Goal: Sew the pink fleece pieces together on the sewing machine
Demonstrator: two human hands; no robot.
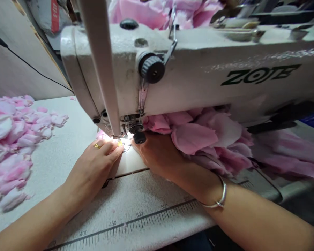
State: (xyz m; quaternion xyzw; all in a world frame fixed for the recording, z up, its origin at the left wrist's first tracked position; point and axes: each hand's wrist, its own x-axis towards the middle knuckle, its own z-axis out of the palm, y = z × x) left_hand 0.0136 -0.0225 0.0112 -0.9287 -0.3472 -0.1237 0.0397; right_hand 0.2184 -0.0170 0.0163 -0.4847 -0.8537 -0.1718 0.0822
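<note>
A white industrial sewing machine (pixel 199 73) fills the upper view. My left hand (pixel 92 169), wearing a gold ring, lies flat on the bed with fingers together, fingertips pressed at the lit needle area (pixel 122 141). My right hand (pixel 158 155), a silver bangle on its wrist, rests just right of the presser foot, its fingers hidden under the machine head and against a bunch of pink fabric petals (pixel 204 139). What either hand presses under the needle is washed out by the lamp.
A pile of pink and white fabric petals (pixel 13 139) lies on the table at the left. More pink fabric (pixel 157 12) sits behind the machine. A printed ruler scale (pixel 125 223) runs along the table's front edge. A black cable (pixel 28 66) crosses the wall.
</note>
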